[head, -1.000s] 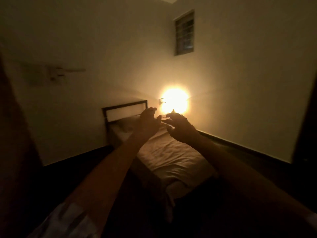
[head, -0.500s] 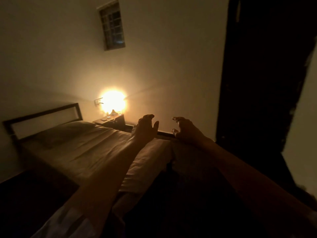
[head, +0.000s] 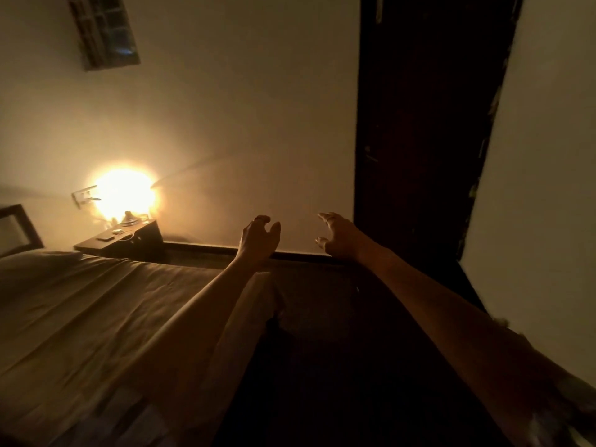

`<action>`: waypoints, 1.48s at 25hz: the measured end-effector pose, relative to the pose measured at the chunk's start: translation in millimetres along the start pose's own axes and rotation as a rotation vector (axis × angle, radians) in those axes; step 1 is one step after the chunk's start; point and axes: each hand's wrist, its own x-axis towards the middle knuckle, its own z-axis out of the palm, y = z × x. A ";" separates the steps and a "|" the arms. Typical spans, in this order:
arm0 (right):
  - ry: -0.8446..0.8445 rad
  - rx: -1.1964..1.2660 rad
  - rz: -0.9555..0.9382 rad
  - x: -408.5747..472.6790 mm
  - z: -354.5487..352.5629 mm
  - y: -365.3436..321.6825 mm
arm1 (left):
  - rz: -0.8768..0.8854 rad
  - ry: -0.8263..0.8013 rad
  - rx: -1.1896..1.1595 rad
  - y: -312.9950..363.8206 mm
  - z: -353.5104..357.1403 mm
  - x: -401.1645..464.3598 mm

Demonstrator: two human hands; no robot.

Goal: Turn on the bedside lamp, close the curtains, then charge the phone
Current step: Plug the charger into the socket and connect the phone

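Observation:
The bedside lamp glows bright on a dark nightstand at the left, beside the bed. A small flat dark object, possibly the phone, lies on the nightstand top. A wall socket plate sits just left of the lamp. A tall dark curtain or doorway fills the upper right. My left hand and my right hand are stretched out in front of me above the foot of the bed, fingers curled and apart, both holding nothing.
The bed with a brown sheet and a pillow fills the lower left. A small high window sits in the wall at top left. Dark floor runs between the bed and the far wall.
The view has swung right: lamp and bed slid to the left and the dark curtain or doorway came into view. My hands moved apart from each other and stay held out.

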 end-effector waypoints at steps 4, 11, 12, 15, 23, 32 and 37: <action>0.049 0.026 0.056 60.5 5.4 38.5 | -0.017 -0.034 -0.013 -5.1 35.5 66.7; 0.030 -0.002 0.057 214.7 -18.7 118.5 | 0.023 -0.030 -0.068 20.5 111.6 219.8; 0.040 0.000 0.046 239.7 -26.5 128.9 | 0.028 -0.025 -0.068 24.6 120.6 243.8; 0.107 0.039 0.043 308.3 -44.1 163.6 | 0.042 0.012 -0.076 30.6 148.9 312.0; 0.085 0.048 0.006 449.5 -26.5 227.0 | 0.009 -0.003 -0.085 5.9 221.5 447.0; 0.094 0.092 -0.041 687.7 -3.7 262.9 | 0.039 0.106 -0.032 -30.7 237.6 683.0; 0.057 0.122 -0.081 787.8 26.0 278.9 | -0.013 0.107 -0.025 -67.6 255.0 775.4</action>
